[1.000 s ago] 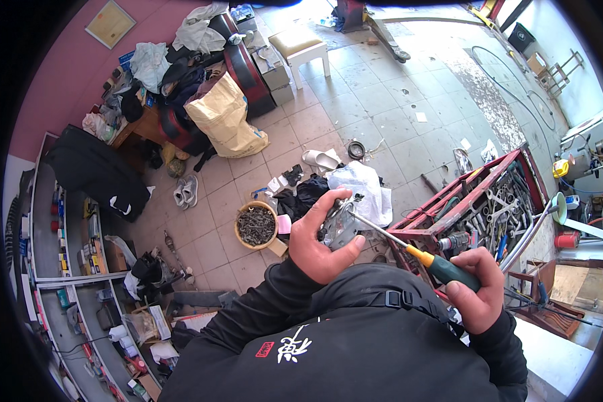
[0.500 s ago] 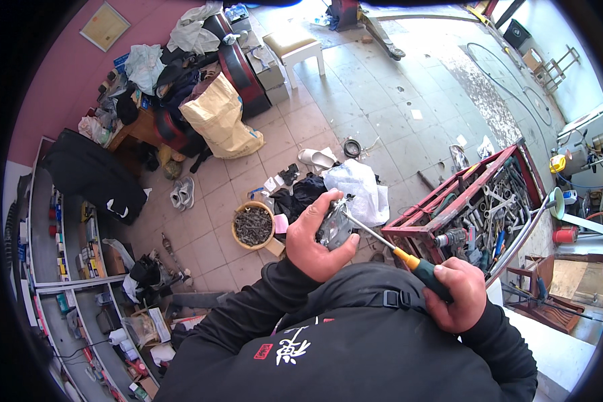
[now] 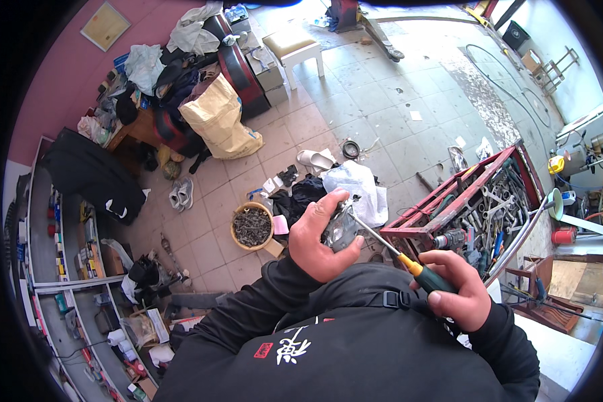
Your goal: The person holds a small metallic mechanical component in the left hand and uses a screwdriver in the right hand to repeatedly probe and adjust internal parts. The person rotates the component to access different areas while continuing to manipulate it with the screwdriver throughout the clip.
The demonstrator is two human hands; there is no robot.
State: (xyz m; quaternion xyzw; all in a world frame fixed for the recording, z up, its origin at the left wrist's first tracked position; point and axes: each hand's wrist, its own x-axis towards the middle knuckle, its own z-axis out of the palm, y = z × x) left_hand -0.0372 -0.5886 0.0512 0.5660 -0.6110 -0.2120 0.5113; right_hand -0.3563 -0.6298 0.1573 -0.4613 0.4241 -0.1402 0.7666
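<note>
My left hand is closed around a small grey, partly see-through part with metal at its upper end. What kind of part it is, I cannot make out. My right hand holds a screwdriver by its dark green and yellow handle, with the fingers loosely around it. The screwdriver's long shaft slants up and left, and its tip meets the metal end of the part near my left thumb and forefinger. Both hands are in front of my waist, above the floor.
To the right stands a red metal tool cart full of wrenches and other tools. A round basket of small dark pieces sits on the tiles beside a white plastic bag. Shelves line the left; a paper sack stands farther back.
The fingers of my right hand have loosened and spread along the screwdriver's handle, which has shifted slightly. My left hand still grips the part, moved barely to the right.
</note>
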